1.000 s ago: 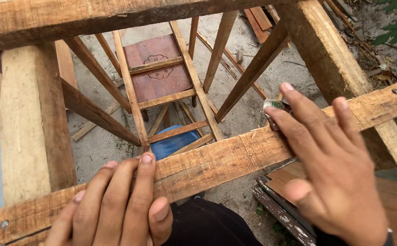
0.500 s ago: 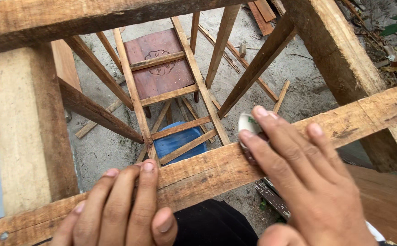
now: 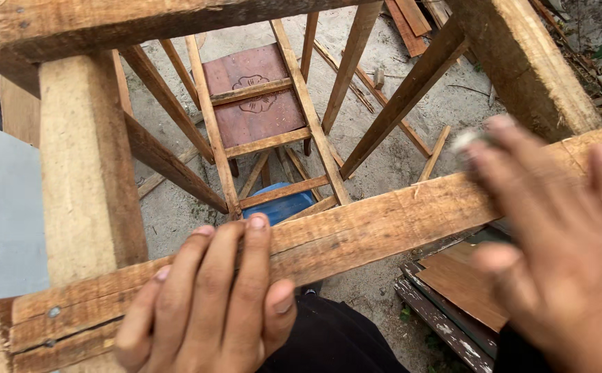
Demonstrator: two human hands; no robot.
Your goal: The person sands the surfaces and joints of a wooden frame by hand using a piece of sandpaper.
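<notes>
Open gaps inside a rough wooden frame

Between the thick upright wooden post and the slanted brace, room opens downward; thin crossing slats and the long horizontal plank bar it.

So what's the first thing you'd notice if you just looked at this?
Two big hands up close: the left hand lies flat on a rough wooden rail running across the picture, and the blurred right hand presses a small pale thing on the same rail further right. Below, through the frame, a reddish-brown board lies on the sandy ground.
</notes>
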